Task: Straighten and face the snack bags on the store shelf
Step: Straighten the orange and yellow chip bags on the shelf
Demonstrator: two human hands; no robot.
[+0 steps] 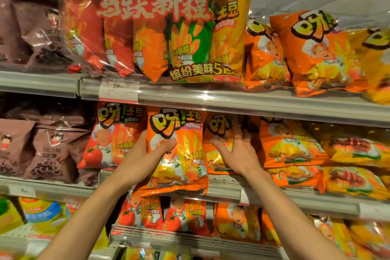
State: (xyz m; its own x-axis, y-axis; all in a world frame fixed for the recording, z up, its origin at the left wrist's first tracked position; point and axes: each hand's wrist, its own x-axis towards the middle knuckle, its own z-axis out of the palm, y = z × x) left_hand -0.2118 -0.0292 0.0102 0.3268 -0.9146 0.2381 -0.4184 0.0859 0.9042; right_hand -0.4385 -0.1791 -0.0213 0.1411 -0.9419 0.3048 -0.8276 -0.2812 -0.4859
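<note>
Retail shop aisle: tiered metal shelves [263, 102] packed with snack bags [291, 143], price tag [118, 90] clipped on shelf edge.

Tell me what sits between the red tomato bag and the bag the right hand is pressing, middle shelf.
One orange bag, gripped by the left hand, stands between the tomato bag and the bag under the right hand, per the head view.
</note>
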